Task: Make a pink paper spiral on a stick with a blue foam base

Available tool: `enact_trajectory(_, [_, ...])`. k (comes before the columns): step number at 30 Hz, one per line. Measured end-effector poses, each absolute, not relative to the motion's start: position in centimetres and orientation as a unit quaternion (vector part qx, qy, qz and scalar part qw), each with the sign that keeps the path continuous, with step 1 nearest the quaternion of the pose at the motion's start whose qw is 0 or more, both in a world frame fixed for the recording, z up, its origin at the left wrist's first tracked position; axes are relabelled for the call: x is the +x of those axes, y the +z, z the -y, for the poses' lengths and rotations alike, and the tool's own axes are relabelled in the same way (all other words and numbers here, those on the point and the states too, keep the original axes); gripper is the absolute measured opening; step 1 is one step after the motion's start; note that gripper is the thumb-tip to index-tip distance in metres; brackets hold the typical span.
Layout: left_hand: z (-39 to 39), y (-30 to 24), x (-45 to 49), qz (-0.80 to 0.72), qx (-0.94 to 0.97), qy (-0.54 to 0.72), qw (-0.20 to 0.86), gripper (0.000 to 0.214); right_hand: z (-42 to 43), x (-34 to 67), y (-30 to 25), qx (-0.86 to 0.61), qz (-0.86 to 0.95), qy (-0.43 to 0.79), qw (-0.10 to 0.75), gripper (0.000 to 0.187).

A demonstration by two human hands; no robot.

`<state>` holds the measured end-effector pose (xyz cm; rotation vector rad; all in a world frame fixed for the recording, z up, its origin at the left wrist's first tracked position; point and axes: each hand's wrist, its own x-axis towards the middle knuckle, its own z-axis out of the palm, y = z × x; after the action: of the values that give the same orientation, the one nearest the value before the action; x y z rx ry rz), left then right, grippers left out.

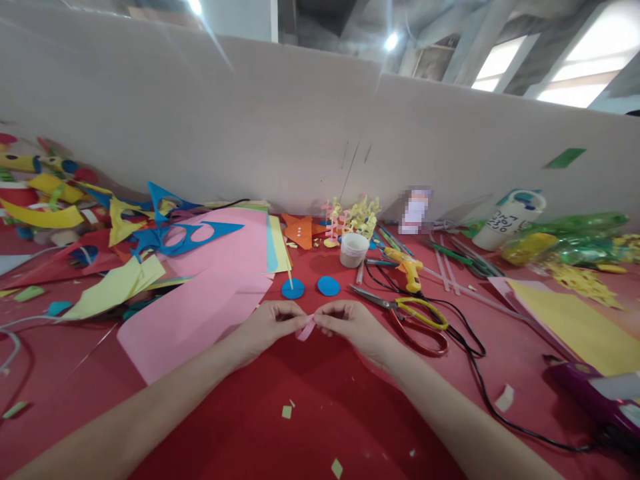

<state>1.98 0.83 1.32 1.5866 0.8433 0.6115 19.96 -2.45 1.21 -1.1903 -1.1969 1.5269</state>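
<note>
Between my two hands a small pink paper strip (306,329) is pinched, its lower end hanging free. My left hand (273,327) closes thumb and fingers on its left side. From the other side, my right hand (350,327) grips it in the same way. Just beyond my fingertips lie two blue paper discs, a left disc (292,289) with a thin yellowish stick standing on it and a right disc (329,286). Scissors (420,313) with yellow and red handles rest right of my right hand.
Pink paper sheets (200,320) and blue cut-out scraps (190,241) lie left. A white cup (355,250) stands behind the discs, near a yellow glue gun (407,267). Black cable runs along the right to a purple tool (590,393). A white panel (300,120) bounds the back.
</note>
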Motion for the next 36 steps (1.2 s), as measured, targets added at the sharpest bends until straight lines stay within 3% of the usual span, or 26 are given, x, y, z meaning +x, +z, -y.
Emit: enact_trajectory(36, [-0.9,2.0,1.9,-0.36,0.672,0.226,0.606,0.027,2.4,19.8,0.5,-0.481,0.537,0.573,0.39,0.025])
